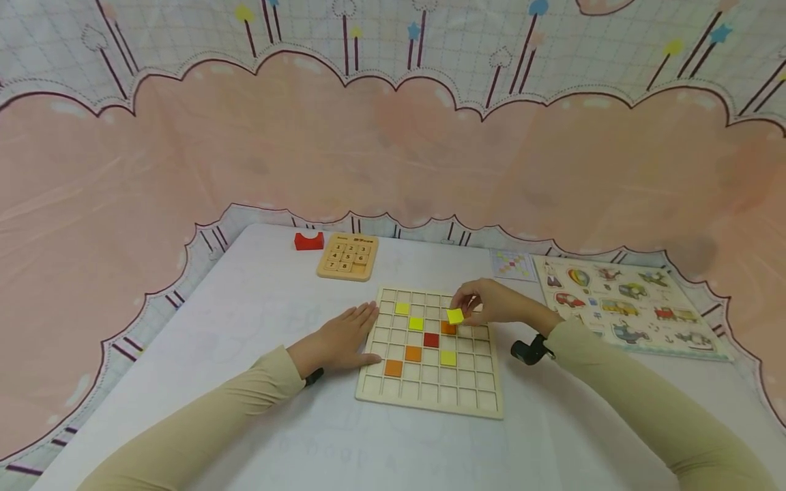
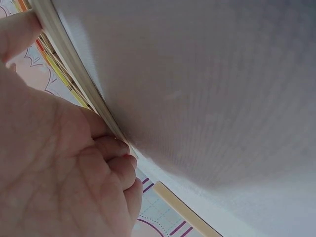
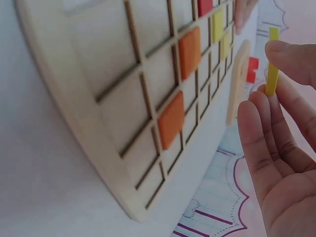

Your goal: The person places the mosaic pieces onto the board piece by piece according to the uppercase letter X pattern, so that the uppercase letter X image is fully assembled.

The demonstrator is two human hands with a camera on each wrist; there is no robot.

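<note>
A pale wooden grid board [image 1: 430, 402] lies on the white table, with several yellow, orange and red square tiles in its cells. The red tile [image 1: 432, 339] is near the middle. Between thumb and fingers, my right hand [image 1: 488, 301] pinches a yellow tile [image 1: 455, 316] above the board's upper right part. In the right wrist view that yellow tile [image 3: 272, 64] is seen edge-on, clear of the board. Just below it in the head view sits an orange tile [image 1: 449, 329], partly covered. My left hand [image 1: 340, 339], fingers extended, rests along the board's left edge [image 2: 84, 79].
Behind the board lie a wooden number puzzle [image 1: 347, 257] and a red notched block [image 1: 309, 241]. A small pattern card [image 1: 513, 265] is at the back right, beside a large picture board [image 1: 632, 307]. A patterned cloth [image 1: 393, 150] surrounds the table.
</note>
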